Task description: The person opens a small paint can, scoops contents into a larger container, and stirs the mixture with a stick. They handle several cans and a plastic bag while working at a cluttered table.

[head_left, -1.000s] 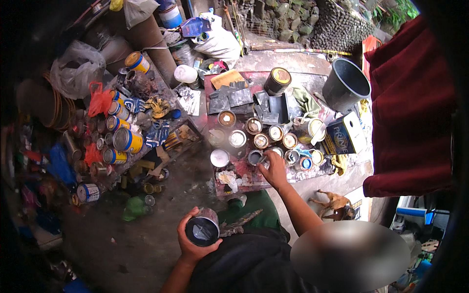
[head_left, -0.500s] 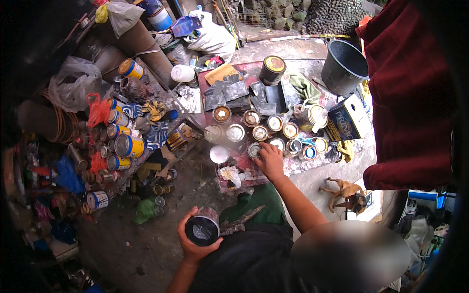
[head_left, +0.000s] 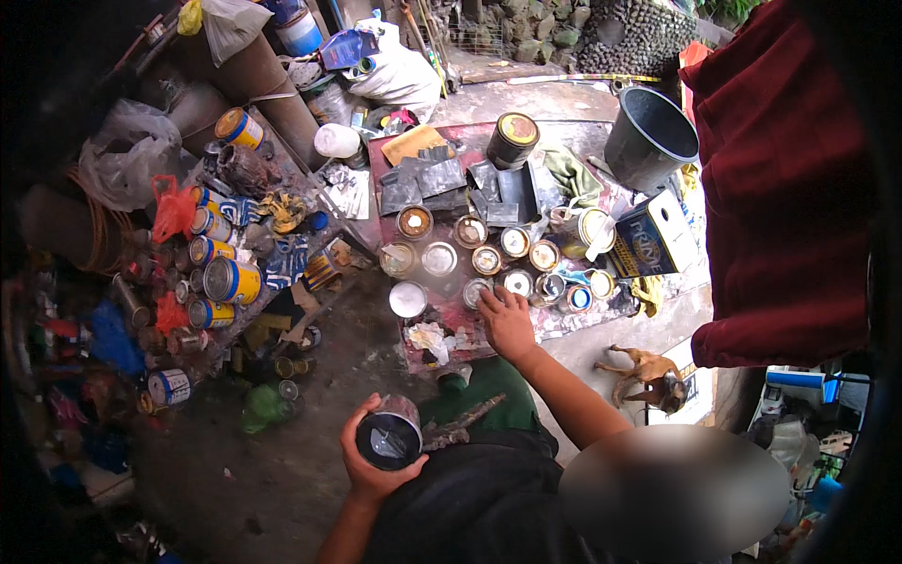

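Left hand (head_left: 368, 465) has its grip wrapped round a dark open round tin (head_left: 388, 439) with shiny liquid inside, held low near the person's lap, apart from the paint-stained red tabletop (head_left: 564, 324). Right hand (head_left: 507, 322) lies flat with fingers spread, holding nothing, fingertips touching a small round silver-lidded can (head_left: 476, 291) at the front of a cluster of small cans, near a grey plastic bucket (head_left: 648, 141).

Probably outdoor paint workshop: paint tins (head_left: 439, 258) everywhere
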Available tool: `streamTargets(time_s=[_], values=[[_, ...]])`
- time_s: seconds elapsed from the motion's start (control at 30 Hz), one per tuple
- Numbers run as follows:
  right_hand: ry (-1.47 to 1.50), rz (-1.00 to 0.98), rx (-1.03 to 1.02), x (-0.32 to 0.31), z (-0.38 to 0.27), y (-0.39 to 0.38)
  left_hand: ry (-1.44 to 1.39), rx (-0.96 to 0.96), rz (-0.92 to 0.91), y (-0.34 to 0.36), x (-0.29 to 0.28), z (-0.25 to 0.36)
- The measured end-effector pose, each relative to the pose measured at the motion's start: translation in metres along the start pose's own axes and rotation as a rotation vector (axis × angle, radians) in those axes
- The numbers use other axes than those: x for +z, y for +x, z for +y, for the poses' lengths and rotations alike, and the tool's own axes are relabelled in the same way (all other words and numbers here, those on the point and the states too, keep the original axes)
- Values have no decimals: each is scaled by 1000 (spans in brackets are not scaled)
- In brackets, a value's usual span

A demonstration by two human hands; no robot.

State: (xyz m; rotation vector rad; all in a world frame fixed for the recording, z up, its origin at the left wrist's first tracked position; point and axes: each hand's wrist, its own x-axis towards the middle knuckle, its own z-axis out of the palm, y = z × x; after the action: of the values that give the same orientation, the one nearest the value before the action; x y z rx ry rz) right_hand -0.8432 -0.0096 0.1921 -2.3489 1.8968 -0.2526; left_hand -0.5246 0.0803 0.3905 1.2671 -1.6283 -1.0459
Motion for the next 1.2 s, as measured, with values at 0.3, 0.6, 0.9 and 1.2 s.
streamTargets(time_s=[0.3, 0.6, 0.9, 1.2], values=[[-39, -192, 106, 0, -16, 13, 22, 35, -75, 6, 8, -18], [-131, -391, 12, -30, -21, 36, 30, 78, 2, 17, 37, -37], [344, -214, -25, -93, 15, -4, 76, 66, 125, 41, 108, -82], [913, -444, 96, -97, -18, -11, 74, -116, 293, 48, 158, -115]])
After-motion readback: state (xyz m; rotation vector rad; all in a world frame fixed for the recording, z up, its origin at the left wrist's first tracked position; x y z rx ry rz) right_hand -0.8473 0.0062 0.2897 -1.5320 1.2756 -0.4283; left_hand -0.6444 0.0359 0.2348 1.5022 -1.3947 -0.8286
